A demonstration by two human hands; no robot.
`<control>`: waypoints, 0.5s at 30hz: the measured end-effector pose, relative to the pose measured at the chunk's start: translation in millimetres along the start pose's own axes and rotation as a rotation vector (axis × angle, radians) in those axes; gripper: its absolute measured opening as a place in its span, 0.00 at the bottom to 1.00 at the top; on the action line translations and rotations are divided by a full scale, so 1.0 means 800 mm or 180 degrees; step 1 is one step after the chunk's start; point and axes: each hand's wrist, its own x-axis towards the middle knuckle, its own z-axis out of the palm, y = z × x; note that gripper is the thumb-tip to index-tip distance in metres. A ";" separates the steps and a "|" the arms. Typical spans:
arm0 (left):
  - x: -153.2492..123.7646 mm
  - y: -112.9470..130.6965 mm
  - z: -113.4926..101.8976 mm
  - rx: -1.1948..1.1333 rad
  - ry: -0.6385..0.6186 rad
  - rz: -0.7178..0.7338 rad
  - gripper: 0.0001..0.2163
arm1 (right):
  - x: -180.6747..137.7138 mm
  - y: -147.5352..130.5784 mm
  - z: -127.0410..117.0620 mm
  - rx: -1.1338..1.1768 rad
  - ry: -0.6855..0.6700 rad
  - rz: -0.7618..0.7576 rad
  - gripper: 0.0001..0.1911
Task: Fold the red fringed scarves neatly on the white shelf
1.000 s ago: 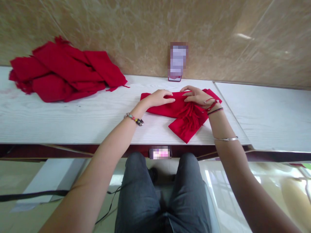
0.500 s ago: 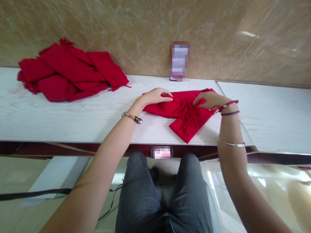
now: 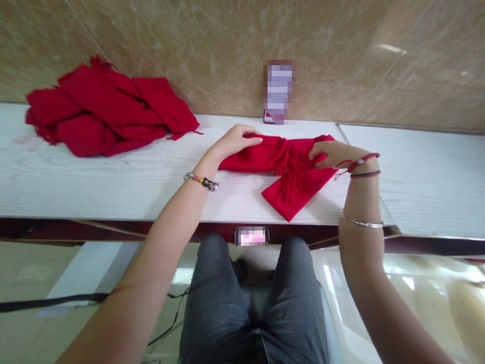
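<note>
Head view: a pixelated upright slab (image 3: 279, 91) is leaning against the wall (image 3: 189, 50) at the far edge of the table (image 3: 113, 187), and a second pixelated patch (image 3: 251, 236) is sitting on the table's near edge; any writing on either is too blurred to read.

The table is showing a pale wood-grain top, and a second pale top (image 3: 424, 177) is butting against it on the right. The wall behind is showing glossy tan marbled tile. A pile (image 3: 106, 119) of red cloth is lying at the far left of the table, well apart from the hands. A black cable (image 3: 56, 303) is running across the shiny floor below, left of the person's grey-trousered knees.

The scarf (image 3: 291, 187) is lying folded on the table at centre right, one end pointing toward the near edge and its fringe spilling across the middle. The left hand (image 3: 237, 142) is resting on the scarf's far left part, fingers curling over the edge; whether the thumb is pinching beneath, I cannot tell. The right hand (image 3: 331, 154) is clenching the cloth just right of the fringe, fingertips pinching a fold.
</note>
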 end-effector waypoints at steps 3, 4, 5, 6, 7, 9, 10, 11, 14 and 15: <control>0.000 0.001 -0.001 -0.0300 0.0515 -0.0184 0.07 | -0.004 0.004 -0.004 0.0053 -0.0049 -0.0111 0.09; 0.000 0.001 -0.001 -0.0403 0.0689 -0.0236 0.07 | -0.005 0.005 -0.004 0.0072 -0.0050 -0.0148 0.09; -0.001 0.001 0.000 -0.0501 0.0808 -0.0276 0.07 | -0.006 0.005 -0.005 0.0089 -0.0036 -0.0188 0.08; -0.001 0.002 0.001 -0.0586 0.0847 -0.0310 0.07 | -0.007 0.004 -0.006 0.0099 -0.0009 -0.0233 0.07; -0.002 0.003 0.003 -0.0650 0.0789 -0.0340 0.06 | -0.008 0.003 -0.007 0.0103 0.0038 -0.0277 0.07; -0.003 0.009 0.008 -0.0718 0.0440 -0.0388 0.05 | -0.010 -0.001 -0.009 0.0098 0.0180 -0.0353 0.08; -0.002 0.014 0.011 -0.0732 0.0219 -0.0406 0.05 | -0.011 -0.003 -0.010 0.0096 0.0273 -0.0389 0.08; -0.001 0.020 0.014 -0.0741 0.0018 -0.0414 0.04 | -0.011 -0.005 -0.011 0.0103 0.0371 -0.0427 0.09; 0.009 0.040 0.023 -0.0798 -0.0362 -0.0376 0.05 | -0.012 -0.008 -0.011 0.0145 0.0571 -0.0528 0.11; 0.015 0.045 0.026 -0.0841 -0.0399 -0.0341 0.06 | -0.012 -0.008 -0.010 0.0165 0.0599 -0.0541 0.11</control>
